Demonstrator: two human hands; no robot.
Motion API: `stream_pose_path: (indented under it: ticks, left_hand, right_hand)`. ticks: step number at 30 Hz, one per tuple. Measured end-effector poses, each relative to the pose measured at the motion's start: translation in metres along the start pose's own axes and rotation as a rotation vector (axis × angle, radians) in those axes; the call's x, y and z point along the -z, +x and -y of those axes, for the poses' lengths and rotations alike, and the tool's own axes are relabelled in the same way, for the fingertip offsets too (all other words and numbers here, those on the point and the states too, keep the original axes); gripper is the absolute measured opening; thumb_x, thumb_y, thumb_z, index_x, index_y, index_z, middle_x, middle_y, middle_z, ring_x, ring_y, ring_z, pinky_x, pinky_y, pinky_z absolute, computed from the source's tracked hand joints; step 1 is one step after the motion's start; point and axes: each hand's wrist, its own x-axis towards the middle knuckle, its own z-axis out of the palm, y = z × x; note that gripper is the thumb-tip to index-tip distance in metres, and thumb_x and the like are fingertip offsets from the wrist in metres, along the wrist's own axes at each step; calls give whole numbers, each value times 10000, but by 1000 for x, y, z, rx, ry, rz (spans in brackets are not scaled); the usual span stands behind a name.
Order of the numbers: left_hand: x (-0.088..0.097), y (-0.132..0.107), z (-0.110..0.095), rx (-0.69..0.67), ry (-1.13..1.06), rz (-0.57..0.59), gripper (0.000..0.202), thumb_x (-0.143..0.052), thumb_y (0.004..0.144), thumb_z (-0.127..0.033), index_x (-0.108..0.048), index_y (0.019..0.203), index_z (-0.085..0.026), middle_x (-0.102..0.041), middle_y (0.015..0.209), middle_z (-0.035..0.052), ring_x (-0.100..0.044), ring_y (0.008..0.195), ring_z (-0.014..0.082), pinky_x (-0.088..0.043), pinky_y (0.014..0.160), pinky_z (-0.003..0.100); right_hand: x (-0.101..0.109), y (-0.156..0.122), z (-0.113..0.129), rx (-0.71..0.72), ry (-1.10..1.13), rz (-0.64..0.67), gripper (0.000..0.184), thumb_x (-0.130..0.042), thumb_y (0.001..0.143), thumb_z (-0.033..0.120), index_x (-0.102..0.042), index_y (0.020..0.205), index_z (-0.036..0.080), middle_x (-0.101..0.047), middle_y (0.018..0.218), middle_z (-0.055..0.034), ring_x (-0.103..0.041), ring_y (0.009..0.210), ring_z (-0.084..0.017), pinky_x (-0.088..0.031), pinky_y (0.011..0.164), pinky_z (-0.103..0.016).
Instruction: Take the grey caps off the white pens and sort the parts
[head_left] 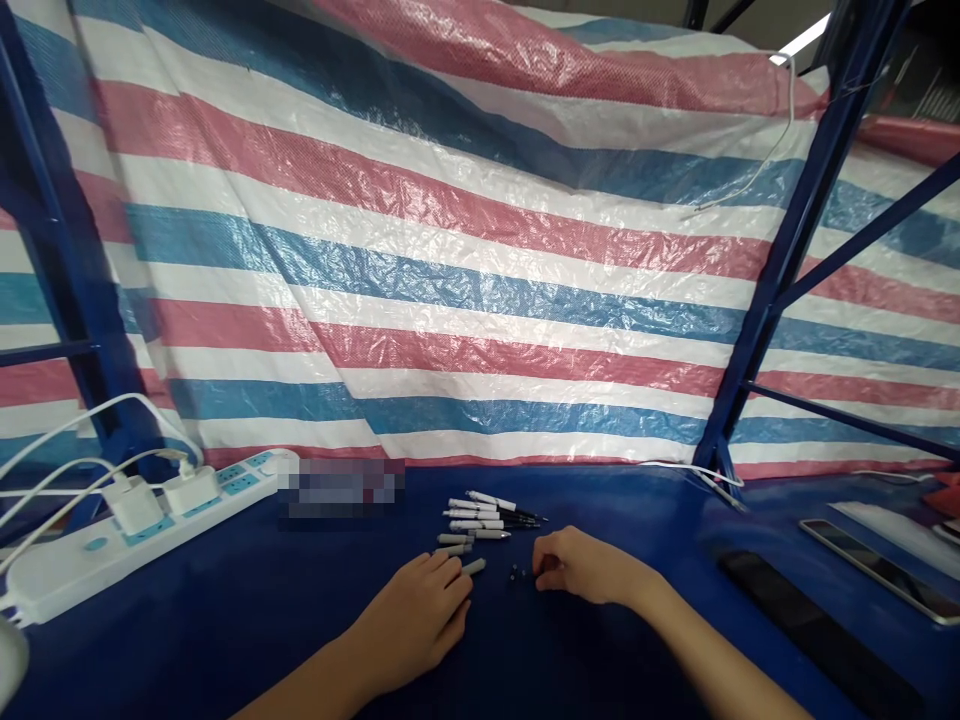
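Note:
My left hand (424,612) lies palm down on the blue table, its fingers loosely bent and resting on the surface. By its fingertips is a grey pen barrel (474,567), partly behind them. More short grey barrels (454,545) lie just beyond that hand. To the right, my right hand (577,566) is curled, with thumb and fingertips drawn together low over the table. Whatever is between them is too small or hidden to name. Left of those fingertips lie tiny dark pieces (514,573). Beyond both hands sits a cluster of white pen bodies (480,512) with dark thin ends pointing right.
On the left stands a white power strip (247,482) with plugs and cables. At right lie a long black object (810,630) and a phone (885,565). A striped plastic sheet (450,250) hangs behind the table, between blue metal posts (772,270).

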Motion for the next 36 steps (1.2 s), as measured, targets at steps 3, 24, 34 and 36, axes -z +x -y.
stream_pose_path:
  ticks: [3,24,34,36]
  left_hand:
    - [-1,0,2,34,20,-5,171,-430,902,-177,-600,904,-201,-623,894,43,-575,793,193,-401,707,329]
    - [-14,0,32,371,33,-64,362,-496,910,-426,-601,1156,-183,-630,1054,89,-589,957,252,-463,803,359]
    - [-14,2,32,331,-65,5,262,-470,938,-293,-595,1148,-197,-633,1053,60,-571,982,227,-457,848,351]
    - [-14,3,30,323,-81,16,251,-475,936,-262,-592,1151,-206,-635,1056,49,-576,985,219,-463,844,340]
  right_hand:
    - [-5,8,0,11,-28,-100,134,-560,894,243,-688,894,203,-694,872,-20,-635,778,-167,-447,687,-248]
    - [-25,30,-1,4,-117,-282,196,-470,968,293,-637,981,191,-692,959,-51,-645,888,-189,-440,786,-262]
    - [-17,22,-5,36,-82,-243,189,-478,961,289,-639,927,195,-689,902,-35,-640,812,-179,-436,712,-257]
    - [-16,21,-6,37,-83,-243,195,-470,965,281,-636,915,192,-687,893,-34,-639,803,-176,-434,708,-257]
